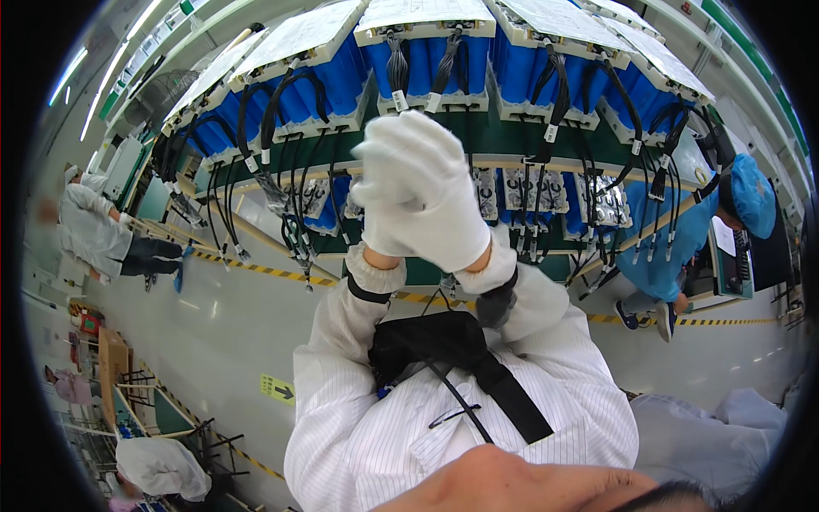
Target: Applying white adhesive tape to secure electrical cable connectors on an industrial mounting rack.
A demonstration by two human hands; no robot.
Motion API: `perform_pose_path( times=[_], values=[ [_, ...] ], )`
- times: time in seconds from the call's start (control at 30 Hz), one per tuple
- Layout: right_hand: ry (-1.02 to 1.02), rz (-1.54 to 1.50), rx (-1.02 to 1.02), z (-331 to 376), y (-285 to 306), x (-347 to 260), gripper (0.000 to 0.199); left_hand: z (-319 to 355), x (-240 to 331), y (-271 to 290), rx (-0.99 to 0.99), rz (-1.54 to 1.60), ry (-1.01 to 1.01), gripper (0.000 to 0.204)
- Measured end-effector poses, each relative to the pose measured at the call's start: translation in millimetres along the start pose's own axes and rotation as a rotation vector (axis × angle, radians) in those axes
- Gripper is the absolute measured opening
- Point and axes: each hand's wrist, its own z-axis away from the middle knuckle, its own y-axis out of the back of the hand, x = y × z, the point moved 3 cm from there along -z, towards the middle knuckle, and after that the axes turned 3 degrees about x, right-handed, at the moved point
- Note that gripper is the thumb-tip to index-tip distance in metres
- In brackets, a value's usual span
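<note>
My two hands, both in white gloves, are pressed together in front of my chest. My right hand lies across and around my left hand, and its outline is a little smeared by motion. Most of the left hand's fingers are hidden behind the right. No tool or part shows between them. Just beyond the hands stands a row of blue battery packs in white frames with pale sheets on top. Black cable bundles with white tags hang from their near sides.
The packs stand on a green shelf, with more packs on a lower level. Loose cables dangle past the shelf edge. A person in a blue cap is at the right; a person in white stands far left.
</note>
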Motion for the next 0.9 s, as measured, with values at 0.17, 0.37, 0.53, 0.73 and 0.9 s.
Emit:
perform_pose_path(
  times=[0.17,0.37,0.53,0.73,0.9],
  values=[
    [-0.678,-0.763,0.542,32.6,-1.0,78.2,0.041,-6.1,-8.4,-16.0,0.02,1.298,0.667,0.06],
    [-0.832,-0.949,0.137,75.4,-38.3,107.2,0.053,1.2,11.1,-18.7,0.152,1.549,0.85,0.045],
    [-0.964,-1.708,0.078,86.8,-67.7,102.6,0.054,3.7,27.1,-18.2,0.275,1.136,0.76,0.04],
    [-1.049,-1.461,0.389,74.7,-31.7,97.8,0.042,0.9,19.2,-1.8,0.193,0.933,0.723,0.035],
    [-0.872,-1.221,0.477,69.8,-5.6,72.7,0.062,-6.2,17.8,-1.1,0.243,0.414,0.621,0.032]
  ],
)
